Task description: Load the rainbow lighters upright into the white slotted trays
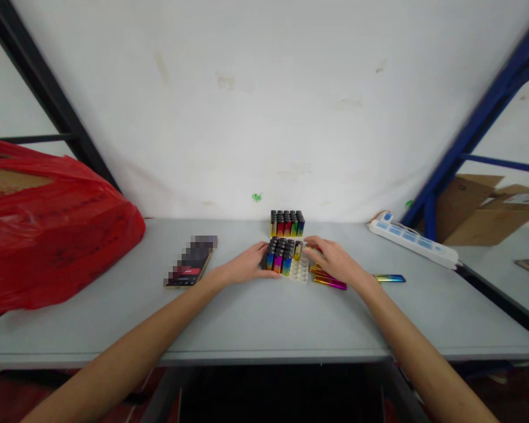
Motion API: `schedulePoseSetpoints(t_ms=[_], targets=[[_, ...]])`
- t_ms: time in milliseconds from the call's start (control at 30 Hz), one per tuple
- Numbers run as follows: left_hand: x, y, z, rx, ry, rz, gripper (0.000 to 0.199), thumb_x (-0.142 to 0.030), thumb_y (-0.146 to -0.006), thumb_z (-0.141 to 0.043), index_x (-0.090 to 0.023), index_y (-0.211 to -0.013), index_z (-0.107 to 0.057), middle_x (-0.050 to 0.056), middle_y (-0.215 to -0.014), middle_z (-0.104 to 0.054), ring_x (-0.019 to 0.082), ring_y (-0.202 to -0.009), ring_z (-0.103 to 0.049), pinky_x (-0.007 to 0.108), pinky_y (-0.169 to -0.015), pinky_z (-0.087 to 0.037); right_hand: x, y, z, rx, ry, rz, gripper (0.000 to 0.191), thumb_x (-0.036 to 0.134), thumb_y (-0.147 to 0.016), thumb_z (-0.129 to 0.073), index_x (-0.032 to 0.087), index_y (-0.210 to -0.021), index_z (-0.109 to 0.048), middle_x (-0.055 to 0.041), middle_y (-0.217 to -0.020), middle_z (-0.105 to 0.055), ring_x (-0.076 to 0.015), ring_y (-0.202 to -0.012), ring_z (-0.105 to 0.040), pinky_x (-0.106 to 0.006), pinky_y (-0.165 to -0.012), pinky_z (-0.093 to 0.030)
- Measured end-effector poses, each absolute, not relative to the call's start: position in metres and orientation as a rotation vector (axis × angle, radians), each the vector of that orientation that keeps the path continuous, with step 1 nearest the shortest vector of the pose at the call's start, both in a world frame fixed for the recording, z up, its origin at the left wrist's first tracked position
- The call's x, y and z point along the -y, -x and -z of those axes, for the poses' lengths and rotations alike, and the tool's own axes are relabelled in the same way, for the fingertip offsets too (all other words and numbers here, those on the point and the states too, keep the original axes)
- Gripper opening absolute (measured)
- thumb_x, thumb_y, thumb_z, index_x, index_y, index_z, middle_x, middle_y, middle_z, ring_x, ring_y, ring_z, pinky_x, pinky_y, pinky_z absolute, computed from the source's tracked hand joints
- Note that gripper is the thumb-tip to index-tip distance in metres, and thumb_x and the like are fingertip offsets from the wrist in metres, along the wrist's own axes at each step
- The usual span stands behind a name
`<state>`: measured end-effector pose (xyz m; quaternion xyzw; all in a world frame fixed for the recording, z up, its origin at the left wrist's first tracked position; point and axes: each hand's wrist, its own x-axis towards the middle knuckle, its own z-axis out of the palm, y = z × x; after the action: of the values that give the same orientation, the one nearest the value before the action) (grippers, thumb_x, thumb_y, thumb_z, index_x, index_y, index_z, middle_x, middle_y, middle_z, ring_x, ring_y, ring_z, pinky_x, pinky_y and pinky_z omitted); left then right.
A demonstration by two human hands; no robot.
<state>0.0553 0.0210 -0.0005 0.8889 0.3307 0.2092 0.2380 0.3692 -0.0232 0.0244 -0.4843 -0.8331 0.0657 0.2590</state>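
A pale plastic tray [296, 271] with round slots stands on the table, its left part filled with upright lighters [279, 255] that have black tops and shiny coloured bodies. My left hand [249, 264] is wrapped round the tray's left side, thumb at the front. At the right of the filled rows stands a gold lighter [298, 251]. My right hand [330, 258] is just beside it, fingers curved and thumb apart, with nothing visible between them. Shiny gold and magenta lighter-shaped pieces [330, 283] lie under and in front of the right hand.
Behind the tray, near the wall, stands another block of lighters [287, 224]. A blue-yellow piece [390, 278] lies right of my right wrist. A phone [191, 264] and red plastic bag [62, 229] are left; a power strip [412, 239] and cardboard box [480, 208] are right.
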Motion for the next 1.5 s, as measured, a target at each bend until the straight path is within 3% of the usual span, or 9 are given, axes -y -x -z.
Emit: schedulePoseSetpoints(t_ms=[267,400,600,800,967,1100,1267,1400,1500], targets=[[-0.021,-0.056,-0.002,-0.915,-2.444,-0.535,0.092,-0.074,-0.090,-0.084,-0.018,-0.158,-0.059,0.020,-0.159,-0.062,0.042,-0.149,-0.059,0.052,-0.134,-0.042,0.083,-0.516,-0.001,2.244,1.639,0.070,0.046,0.042,-0.108,-0.053,0.021,-0.143,-0.075,-0.0204,-0.151,-0.072,-0.0382,-0.138,-0.071,-0.058,-0.119,-0.057],[-0.020,-0.057,-0.003,-0.915,-2.429,-0.554,0.092,-0.073,-0.089,-0.085,-0.018,-0.157,-0.059,0.020,-0.157,-0.064,0.042,-0.147,-0.061,0.053,-0.132,-0.044,0.106,-0.561,0.011,2.226,1.732,0.044,0.041,0.037,-0.102,-0.057,0.022,-0.129,-0.084,-0.0198,-0.132,-0.081,-0.0380,-0.119,-0.080,-0.056,-0.108,-0.064],[-0.019,-0.056,-0.004,-0.906,-2.430,-0.572,0.090,-0.073,-0.089,-0.086,-0.019,-0.157,-0.060,0.019,-0.157,-0.064,0.042,-0.146,-0.061,0.053,-0.131,-0.045,0.089,-0.533,0.006,2.137,1.782,-0.020,0.037,0.042,-0.101,-0.060,0.022,-0.113,-0.089,-0.0161,-0.102,-0.084,-0.0318,-0.086,-0.080,-0.046,-0.085,-0.066],[-0.018,-0.056,-0.003,-0.913,-2.418,-0.573,0.091,-0.071,-0.089,-0.086,-0.019,-0.158,-0.058,0.019,-0.156,-0.064,0.041,-0.144,-0.062,0.052,-0.131,-0.046,0.084,-0.497,-0.005,2.051,1.637,-0.154,0.047,0.053,-0.108,-0.052,0.023,-0.125,-0.083,-0.0168,-0.117,-0.082,-0.0311,-0.098,-0.080,-0.045,-0.089,-0.066],[-0.019,-0.056,-0.002,-0.919,-2.426,-0.572,0.090,-0.071,-0.089,-0.086,-0.019,-0.157,-0.059,0.019,-0.155,-0.064,0.042,-0.145,-0.062,0.053,-0.131,-0.045,0.099,-0.481,0.005,2.068,1.653,0.003,0.040,0.059,-0.104,-0.062,0.024,-0.107,-0.081,-0.0157,-0.109,-0.077,-0.0336,-0.102,-0.076,-0.049,-0.096,-0.063],[-0.019,-0.056,-0.001,-0.906,-2.434,-0.563,0.091,-0.072,-0.090,-0.085,-0.018,-0.158,-0.058,0.020,-0.157,-0.063,0.042,-0.147,-0.060,0.054,-0.131,-0.045,0.093,-0.470,0.013,2.028,1.684,0.048,0.035,0.055,-0.103,-0.061,0.024,-0.095,-0.075,-0.0154,-0.101,-0.075,-0.0323,-0.092,-0.074,-0.048,-0.087,-0.062],[-0.018,-0.056,-0.001,-0.892,-2.431,-0.577,0.091,-0.070,-0.090,-0.086,-0.021,-0.160,-0.056,0.018,-0.159,-0.062,0.042,-0.148,-0.060,0.053,-0.132,-0.044,0.076,-0.456,-0.005,1.886,1.622,-0.195,0.032,0.059,-0.099,-0.063,0.027,-0.100,-0.062,-0.0102,-0.089,-0.078,-0.0288,-0.076,-0.073,-0.042,-0.072,-0.059],[-0.019,-0.056,0.000,-0.899,-2.425,-0.582,0.091,-0.070,-0.090,-0.087,-0.020,-0.160,-0.056,0.019,-0.159,-0.062,0.042,-0.148,-0.060,0.054,-0.132,-0.044,0.062,-0.430,-0.034,1.714,1.331,-0.670,0.052,0.072,-0.093,-0.073,0.028,-0.111,-0.053,-0.0023,-0.079,-0.075,-0.0254,-0.068,-0.073,-0.041,-0.069,-0.061],[-0.020,-0.056,0.002,-0.876,-2.427,-0.590,0.092,-0.070,-0.090,-0.087,-0.021,-0.161,-0.055,0.019,-0.160,-0.062,0.042,-0.149,-0.060,0.055,-0.132,-0.044,0.047,-0.403,-0.052,1.670,1.151,-0.895,0.063,0.074,-0.089,-0.078,0.026,-0.123,-0.054,-0.0006,-0.084,-0.073,-0.0204,-0.066,-0.068,-0.037,-0.065,-0.059]])
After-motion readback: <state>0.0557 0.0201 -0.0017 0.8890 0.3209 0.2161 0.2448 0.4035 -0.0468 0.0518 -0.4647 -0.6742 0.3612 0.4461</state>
